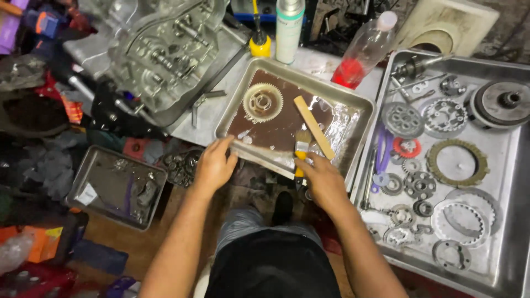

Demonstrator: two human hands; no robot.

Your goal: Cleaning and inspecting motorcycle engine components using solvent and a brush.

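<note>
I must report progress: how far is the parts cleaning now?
Done, apparently: many gears and discs lie in the right tray. In hand: the left hand grips the middle tray; the right hand holds a paintbrush. Left: the gear sits in brown liquid.

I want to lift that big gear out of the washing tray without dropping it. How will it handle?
The toothed gear lies flat in brown liquid in the metal tray, so it is probably wet and slippery. It looks like solid metal, so likely stiff and heavy for its size. Lying flat, it should slide rather than roll.
</note>
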